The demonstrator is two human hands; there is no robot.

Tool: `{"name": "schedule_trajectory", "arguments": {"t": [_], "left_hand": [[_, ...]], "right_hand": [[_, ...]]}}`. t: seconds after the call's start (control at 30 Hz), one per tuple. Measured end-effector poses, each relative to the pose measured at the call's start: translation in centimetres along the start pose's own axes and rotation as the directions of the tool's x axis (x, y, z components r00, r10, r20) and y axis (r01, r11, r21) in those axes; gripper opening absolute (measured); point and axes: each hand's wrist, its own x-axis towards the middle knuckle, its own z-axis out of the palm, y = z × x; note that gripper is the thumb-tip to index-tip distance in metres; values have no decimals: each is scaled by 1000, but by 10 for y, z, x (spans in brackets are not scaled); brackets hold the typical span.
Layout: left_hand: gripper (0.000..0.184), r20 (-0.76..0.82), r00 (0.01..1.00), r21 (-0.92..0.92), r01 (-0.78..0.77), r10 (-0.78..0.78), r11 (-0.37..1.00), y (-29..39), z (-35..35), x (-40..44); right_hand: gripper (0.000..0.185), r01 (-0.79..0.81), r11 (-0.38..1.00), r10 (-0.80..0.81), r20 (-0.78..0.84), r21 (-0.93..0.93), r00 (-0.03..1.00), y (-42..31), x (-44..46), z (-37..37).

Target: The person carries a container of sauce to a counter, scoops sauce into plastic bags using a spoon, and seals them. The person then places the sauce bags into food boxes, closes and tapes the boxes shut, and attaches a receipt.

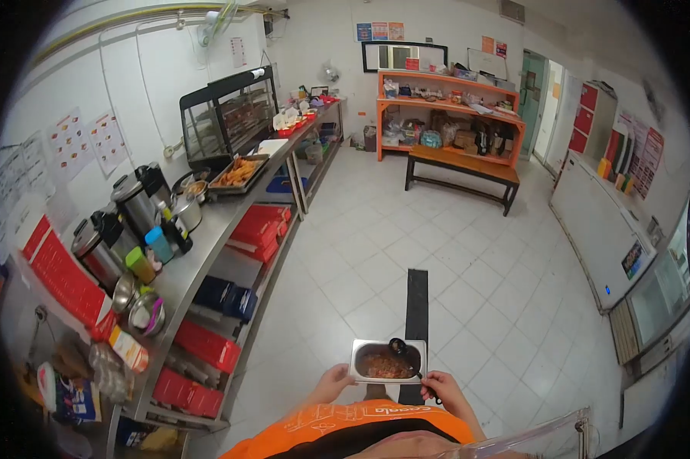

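Note:
In front of my body I hold a rectangular stainless steel food pan (360, 344) level above the floor. Reddish-brown chunky food (383, 367) covers its bottom. My left hand (336, 381) grips the pan's left rim. At the right rim, my right hand (446, 389) has its fingers closed around the edge. A black ladle (398, 347) rests in the pan, its bowl near the far wall. The ladle's handle runs toward my right hand, and a dark end shows below those fingers; whether they also clasp it is unclear.
A steel counter (196, 249) along the left carries a tray of fried food (239, 173), a glass display case (234, 115) and several dispensers. Ahead are a wooden bench (463, 164) and orange shelves (448, 115). A white chest freezer (601, 226) stands at right. Black tape (417, 302) marks the floor.

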Motion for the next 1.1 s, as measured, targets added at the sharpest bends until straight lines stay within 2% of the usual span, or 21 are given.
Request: {"name": "schedule_trajectory", "arguments": {"t": [0.1,0.2,0.3,0.4,0.53,0.57,0.67,0.7,0.8,0.87,1.03,1.1], "left_hand": [[30,-62,995,-23,76,-77,997,30,-20,82],[29,-143,990,-6,0,-1,1000,63,-44,152],[28,-233,972,60,-7,21,998,79,-84,220],[29,-344,939,14,-19,23,1000,93,-125,291],[26,-406,913,75,-6,36,997,108,-185,389],[28,-379,925,84,-3,35,996,97,-211,417],[30,-314,949,-18,16,-21,1000,124,-252,502],[30,-325,944,-15,49,-51,999,143,-258,530],[30,-284,959,99,45,-15,994,163,-287,629],[28,-206,978,67,21,-7,998,189,-292,695],[26,-71,998,81,4,2,997,233,-310,872],[26,-83,997,43,6,-2,999,241,-324,935]], "right_hand": [[12,-2,999,7,99,-49,995,-65,91,-19],[13,-24,993,45,181,-112,982,-129,182,-22],[15,-39,981,89,265,-191,960,-186,274,-13],[13,52,983,22,388,-178,921,-214,381,-1],[13,-4,972,97,383,-237,919,-258,504,20],[13,-21,980,97,388,-196,917,-268,532,24],[15,-26,993,67,363,-118,930,-307,605,30],[15,-18,991,64,349,-134,935,-324,628,27],[15,-19,987,66,288,-160,955,-375,690,13],[15,-37,990,68,224,-138,972,-404,731,-1],[12,-15,997,9,79,75,997,-456,851,-34],[12,0,991,-7,55,135,998,-478,906,-46]]}}
